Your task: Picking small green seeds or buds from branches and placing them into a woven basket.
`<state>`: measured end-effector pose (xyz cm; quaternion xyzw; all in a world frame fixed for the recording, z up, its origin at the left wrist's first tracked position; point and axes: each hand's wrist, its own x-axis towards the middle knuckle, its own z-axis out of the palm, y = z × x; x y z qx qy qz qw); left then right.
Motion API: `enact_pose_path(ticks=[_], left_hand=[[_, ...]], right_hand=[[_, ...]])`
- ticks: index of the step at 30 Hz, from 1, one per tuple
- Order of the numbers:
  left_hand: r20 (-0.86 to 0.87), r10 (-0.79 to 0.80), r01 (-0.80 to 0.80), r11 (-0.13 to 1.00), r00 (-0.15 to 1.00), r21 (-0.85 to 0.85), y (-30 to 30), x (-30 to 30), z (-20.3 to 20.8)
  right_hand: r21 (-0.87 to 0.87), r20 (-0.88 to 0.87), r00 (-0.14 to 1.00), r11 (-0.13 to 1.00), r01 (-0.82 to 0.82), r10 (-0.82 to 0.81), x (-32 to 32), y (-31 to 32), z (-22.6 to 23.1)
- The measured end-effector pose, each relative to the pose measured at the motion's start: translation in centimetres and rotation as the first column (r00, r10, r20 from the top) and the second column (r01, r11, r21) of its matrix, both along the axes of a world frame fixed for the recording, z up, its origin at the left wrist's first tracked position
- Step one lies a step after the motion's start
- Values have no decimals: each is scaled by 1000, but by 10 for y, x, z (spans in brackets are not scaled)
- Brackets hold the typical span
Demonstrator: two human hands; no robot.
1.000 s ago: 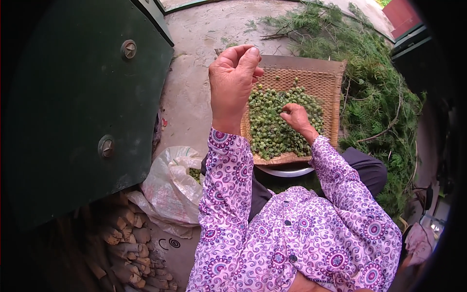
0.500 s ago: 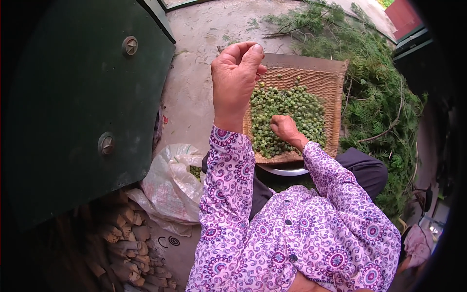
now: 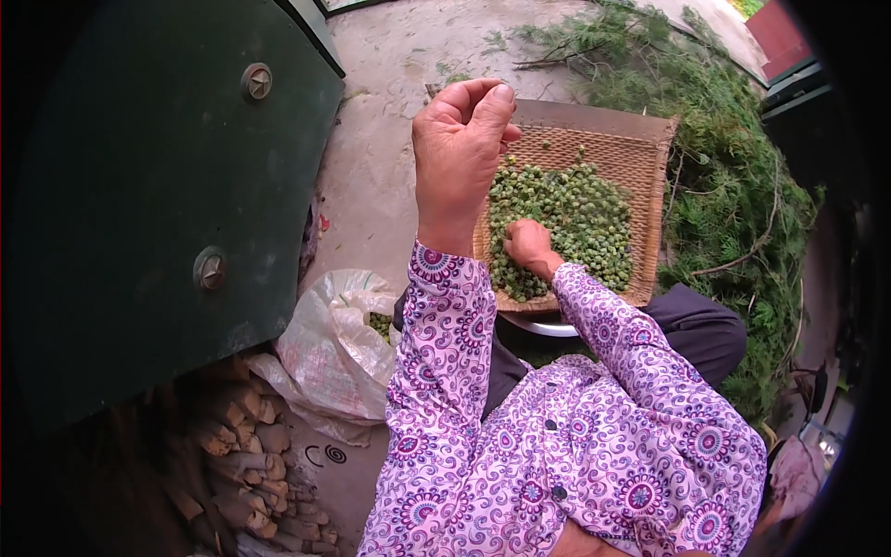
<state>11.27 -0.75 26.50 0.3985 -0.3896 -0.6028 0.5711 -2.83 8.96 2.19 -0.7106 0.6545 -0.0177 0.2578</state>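
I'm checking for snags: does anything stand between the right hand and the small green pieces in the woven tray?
Nothing visible does: the right hand is down at the green pieces. The raised left hand, off to one side, hides part of the woven tray.

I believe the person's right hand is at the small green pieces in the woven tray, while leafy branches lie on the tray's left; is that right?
Not quite: the head view shows the leafy branches on the right of the woven tray. The right hand is indeed at the small green pieces.
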Motion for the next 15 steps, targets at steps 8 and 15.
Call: enact_pose_path(ticks=[8,15], left_hand=[[29,-9,8,1000,1000,18,-1,-1,0],[12,-22,22,1000,1000,18,-4,0,-3]], right_hand=[[263,204,944,944,202,-259,-26,6,16],[301,366,846,910,285,-387,-49,20,22]])
